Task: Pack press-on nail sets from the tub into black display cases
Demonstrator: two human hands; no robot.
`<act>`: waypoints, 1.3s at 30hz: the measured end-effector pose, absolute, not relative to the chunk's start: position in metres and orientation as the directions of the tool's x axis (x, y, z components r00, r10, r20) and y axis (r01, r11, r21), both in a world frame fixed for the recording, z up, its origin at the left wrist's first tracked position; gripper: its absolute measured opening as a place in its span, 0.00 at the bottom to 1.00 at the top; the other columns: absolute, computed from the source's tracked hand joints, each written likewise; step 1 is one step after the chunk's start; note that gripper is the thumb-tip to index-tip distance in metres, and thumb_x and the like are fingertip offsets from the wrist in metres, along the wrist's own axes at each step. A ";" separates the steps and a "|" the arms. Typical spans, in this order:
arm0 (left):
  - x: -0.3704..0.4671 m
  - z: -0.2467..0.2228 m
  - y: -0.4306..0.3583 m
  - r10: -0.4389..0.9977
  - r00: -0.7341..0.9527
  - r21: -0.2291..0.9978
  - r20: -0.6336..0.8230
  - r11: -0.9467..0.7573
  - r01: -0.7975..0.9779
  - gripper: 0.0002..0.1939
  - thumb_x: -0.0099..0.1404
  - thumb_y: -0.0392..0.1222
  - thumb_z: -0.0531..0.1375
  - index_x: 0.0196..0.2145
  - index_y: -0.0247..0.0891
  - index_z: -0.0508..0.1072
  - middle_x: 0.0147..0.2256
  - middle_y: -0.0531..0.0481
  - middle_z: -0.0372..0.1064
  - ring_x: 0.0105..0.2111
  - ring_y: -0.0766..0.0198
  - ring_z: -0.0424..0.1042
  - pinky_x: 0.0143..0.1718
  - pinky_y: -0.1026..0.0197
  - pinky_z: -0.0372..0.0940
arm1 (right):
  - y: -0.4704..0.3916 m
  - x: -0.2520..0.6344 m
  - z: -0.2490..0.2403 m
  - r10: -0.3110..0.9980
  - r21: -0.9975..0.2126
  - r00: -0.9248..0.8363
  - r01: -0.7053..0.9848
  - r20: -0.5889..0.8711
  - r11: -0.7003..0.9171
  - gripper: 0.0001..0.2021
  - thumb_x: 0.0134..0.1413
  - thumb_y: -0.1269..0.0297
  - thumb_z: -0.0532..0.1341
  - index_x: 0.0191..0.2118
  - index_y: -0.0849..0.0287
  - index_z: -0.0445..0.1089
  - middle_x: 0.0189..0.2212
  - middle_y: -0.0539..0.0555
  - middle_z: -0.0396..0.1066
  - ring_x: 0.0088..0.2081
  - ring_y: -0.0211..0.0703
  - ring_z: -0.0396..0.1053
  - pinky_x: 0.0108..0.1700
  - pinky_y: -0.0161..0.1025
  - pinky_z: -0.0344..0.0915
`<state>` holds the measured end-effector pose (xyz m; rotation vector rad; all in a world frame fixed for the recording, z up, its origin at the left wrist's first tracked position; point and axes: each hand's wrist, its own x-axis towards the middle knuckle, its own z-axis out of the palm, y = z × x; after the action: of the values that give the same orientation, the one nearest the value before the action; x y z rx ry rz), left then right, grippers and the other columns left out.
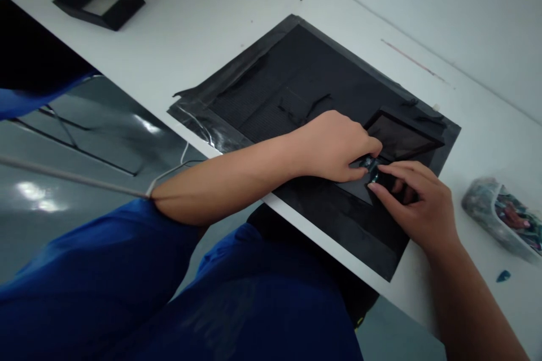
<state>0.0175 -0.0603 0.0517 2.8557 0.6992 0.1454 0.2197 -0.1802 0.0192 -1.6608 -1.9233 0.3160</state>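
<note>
A small, glossy dark-green piece (371,166) is between the fingertips of both hands; its exact kind is too small to make out. My left hand (336,146) reaches in from the left, index finger and thumb closed at the piece's upper left side. Thumb and index finger of my right hand (419,197) pinch it from the right. Just behind the fingers, a black frame-like box (404,134) with a greyish window stands on the black mat (271,84). A flat dark surface under the hands is partly hidden by them.
A similar black box (99,2) with a window sits at the table's far left. To the right, a clear plastic tub (478,203) holds many green and reddish pieces. Near it lies a loose blue-green piece (503,276). A white cable (184,152) hangs at the table's front edge.
</note>
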 end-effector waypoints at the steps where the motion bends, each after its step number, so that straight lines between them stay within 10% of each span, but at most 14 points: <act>1: 0.018 0.052 -0.060 0.463 0.885 0.214 0.046 -0.870 0.444 0.15 0.66 0.50 0.57 0.48 0.47 0.75 0.37 0.52 0.79 0.36 0.57 0.76 0.26 0.60 0.44 | -0.180 0.218 0.020 0.963 -0.515 -0.059 0.835 0.264 0.192 0.12 0.57 0.56 0.67 0.45 0.53 0.77 0.42 0.53 0.75 0.27 0.33 0.66 0.26 0.35 0.64; 25: 0.018 0.057 -0.057 0.502 0.865 0.220 0.001 -0.844 0.489 0.12 0.66 0.52 0.59 0.44 0.50 0.77 0.34 0.55 0.78 0.32 0.63 0.73 0.27 0.60 0.44 | -0.175 0.218 0.012 0.884 -0.328 -0.121 0.899 0.451 0.290 0.13 0.58 0.63 0.67 0.49 0.52 0.75 0.43 0.52 0.78 0.39 0.42 0.76 0.39 0.39 0.73; 39: 0.016 0.062 -0.053 0.424 0.905 0.253 0.030 -0.879 0.404 0.18 0.69 0.58 0.59 0.48 0.46 0.76 0.33 0.53 0.79 0.30 0.65 0.73 0.27 0.62 0.45 | -0.184 0.226 0.021 0.711 -0.281 -0.181 0.830 0.680 0.481 0.28 0.43 0.80 0.73 0.51 0.54 0.75 0.43 0.56 0.77 0.39 0.46 0.77 0.39 0.43 0.76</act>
<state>0.0156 -0.0532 0.0619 2.8271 0.6244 0.1229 0.2259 -0.1843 0.0208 -1.2778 -1.9391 -0.1927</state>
